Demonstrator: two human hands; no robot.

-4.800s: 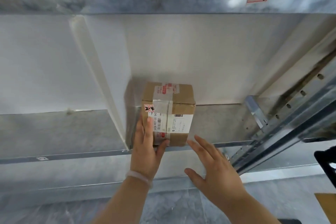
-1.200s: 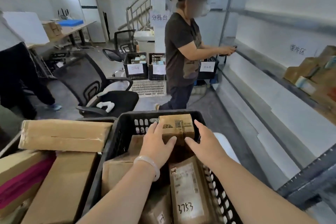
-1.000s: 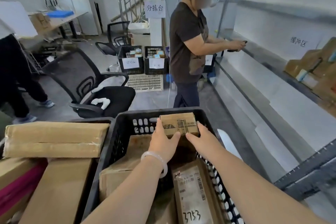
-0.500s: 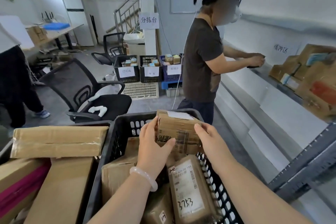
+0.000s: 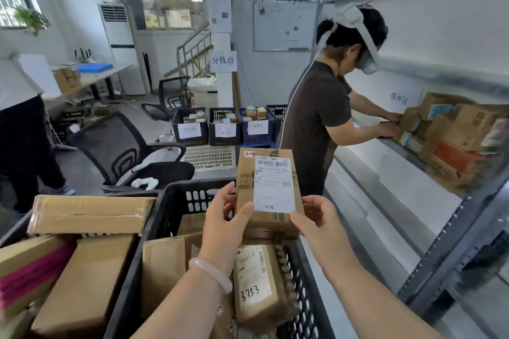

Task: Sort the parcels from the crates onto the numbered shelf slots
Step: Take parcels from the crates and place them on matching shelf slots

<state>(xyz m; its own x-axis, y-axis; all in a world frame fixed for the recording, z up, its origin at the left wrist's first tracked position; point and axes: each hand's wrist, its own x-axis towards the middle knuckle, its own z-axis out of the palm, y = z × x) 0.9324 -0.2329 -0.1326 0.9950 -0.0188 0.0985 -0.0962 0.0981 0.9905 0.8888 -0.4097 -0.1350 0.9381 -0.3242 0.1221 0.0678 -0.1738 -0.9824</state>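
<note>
While both hands hold it upright, the small cardboard parcel marked 2-4 is just above the black crate. The left hand grips its left side, and the right hand grips its right side. Inside the crate lie more brown parcels, one marked 3753. Left of the crate, flat cardboard boxes are piled up.

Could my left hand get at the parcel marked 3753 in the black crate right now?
Probably, once freed. The 3753 parcel lies uncovered in the black crate just below the left wrist, but the left hand and right hand are both gripping the raised box.
</note>
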